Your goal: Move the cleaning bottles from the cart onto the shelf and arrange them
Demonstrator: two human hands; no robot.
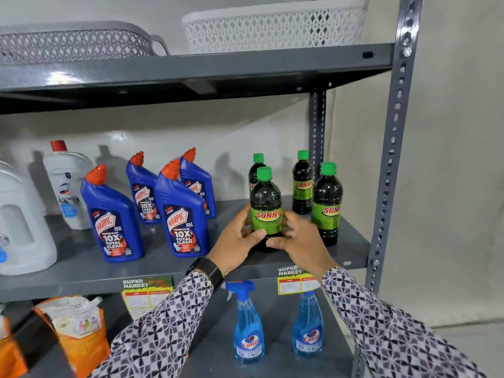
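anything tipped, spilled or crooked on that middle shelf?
Nothing spilled or tipped. All four Sunny bottles and four Harpic bottles stand upright. The left hand and right hand hold the front Sunny bottle, label forward.

The scene is evenly and fairly brightly lit, the light falling from above and in front; soft grey bottle shadows lie on the far wall point(163, 137) behind the shelf point(81, 271); a white glare patch sits on the front lip of the upper shelf point(58, 77) at left; the underside of that shelf is dark; wide-angle distortion bows the right upright post point(392, 148) and shelf edges; the near sleeves point(163, 331) and left-edge white jug point(19, 222) look slightly soft.
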